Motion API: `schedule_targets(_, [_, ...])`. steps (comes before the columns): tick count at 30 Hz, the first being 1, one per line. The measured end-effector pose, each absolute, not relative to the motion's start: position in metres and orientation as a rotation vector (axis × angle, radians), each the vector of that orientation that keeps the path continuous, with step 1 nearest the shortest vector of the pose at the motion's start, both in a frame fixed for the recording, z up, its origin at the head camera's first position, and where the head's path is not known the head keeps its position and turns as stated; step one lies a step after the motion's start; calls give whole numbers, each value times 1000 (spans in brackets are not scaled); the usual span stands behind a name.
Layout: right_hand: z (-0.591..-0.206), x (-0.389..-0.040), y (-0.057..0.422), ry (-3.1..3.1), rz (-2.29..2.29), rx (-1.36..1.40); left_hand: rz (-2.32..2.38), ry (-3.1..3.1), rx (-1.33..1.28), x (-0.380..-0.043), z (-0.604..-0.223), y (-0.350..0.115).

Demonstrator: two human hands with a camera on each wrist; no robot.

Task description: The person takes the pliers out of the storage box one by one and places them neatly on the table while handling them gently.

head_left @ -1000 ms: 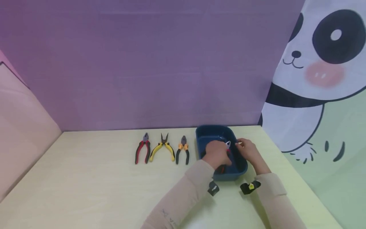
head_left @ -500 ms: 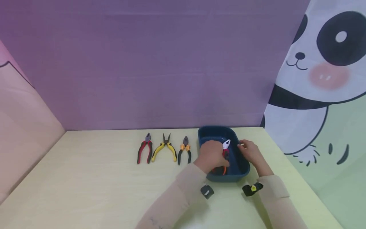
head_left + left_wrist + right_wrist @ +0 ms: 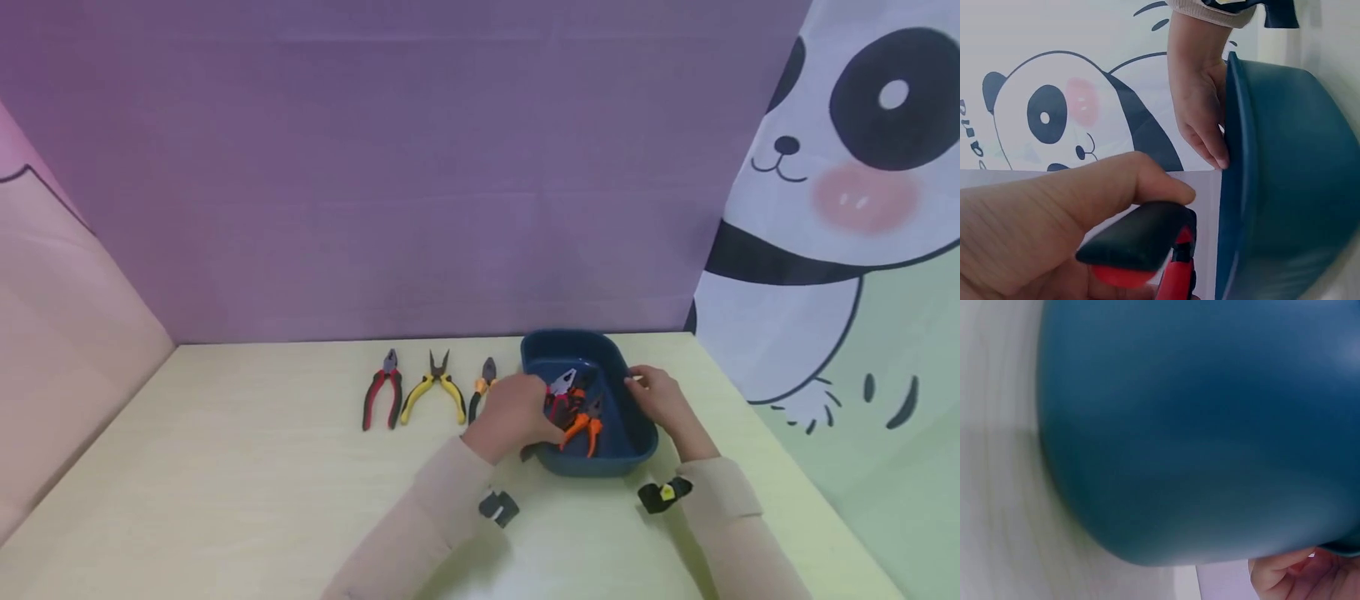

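pale tabletop (image 3: 225, 475), purple fabric-like backdrop (image 3: 375, 167). left hand (image 3: 512, 417) grips black-and-red-handled pliers (image 3: 1138, 234) beside dark-blue rounded plastic bin (image 3: 600, 467); right hand (image 3: 660, 404) pinches opposite rim. low carry could snag near rim; wide swing might knock orange-and-black-handled pliers (image 3: 483, 387) just beyond grip.

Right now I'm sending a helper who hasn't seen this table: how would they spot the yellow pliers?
Start at the blue bin, then look left across the table. The yellow pliers lie between the red pliers and the orange-and-black pliers. Of the three, only they have mostly yellow handles, spread wide.
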State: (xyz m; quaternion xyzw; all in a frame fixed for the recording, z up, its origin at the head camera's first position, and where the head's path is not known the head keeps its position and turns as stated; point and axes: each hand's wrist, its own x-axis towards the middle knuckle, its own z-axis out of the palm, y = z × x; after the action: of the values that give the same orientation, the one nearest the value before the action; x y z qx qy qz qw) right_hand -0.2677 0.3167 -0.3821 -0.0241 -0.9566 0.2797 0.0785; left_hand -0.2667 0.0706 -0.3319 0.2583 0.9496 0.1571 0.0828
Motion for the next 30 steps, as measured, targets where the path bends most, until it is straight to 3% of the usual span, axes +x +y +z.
schedule_targets(30, [-382,-269,315,-2883,844,-101,530,2908,617,-282,-347,-10])
